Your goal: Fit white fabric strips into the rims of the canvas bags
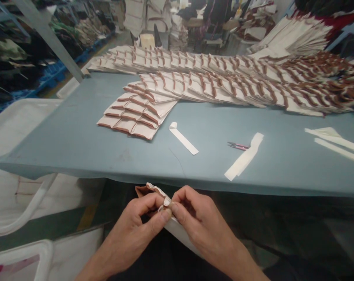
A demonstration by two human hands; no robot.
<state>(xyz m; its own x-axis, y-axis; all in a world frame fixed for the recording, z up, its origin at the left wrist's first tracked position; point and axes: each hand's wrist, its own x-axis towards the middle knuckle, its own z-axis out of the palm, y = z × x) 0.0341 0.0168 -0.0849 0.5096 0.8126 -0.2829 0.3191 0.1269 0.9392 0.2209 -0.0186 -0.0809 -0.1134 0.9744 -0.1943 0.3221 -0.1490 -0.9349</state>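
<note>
Between my two hands, just in front of the table's near edge, is a cream fabric piece (181, 233) with a brown-trimmed edge. My left hand (138, 222) pinches that edge between thumb and forefinger, and brown cloth shows beyond the fingers. Pressed close against it, my right hand (199, 218) pinches the same edge at a small folded bit. The fingertips nearly meet, so what lies right under them is partly hidden. Most of the piece hangs down below my hands, partly covered by the right one.
A blue-green table (130, 156) spans the view. Overlapping rows of cream, brown-edged pieces (206, 86) lie along its back. Nearer lie a short white strip (184, 140), thread snips (238, 146) under another strip (244, 158), and more strips (338, 140) at right. White plastic bins (24, 249) stand at left.
</note>
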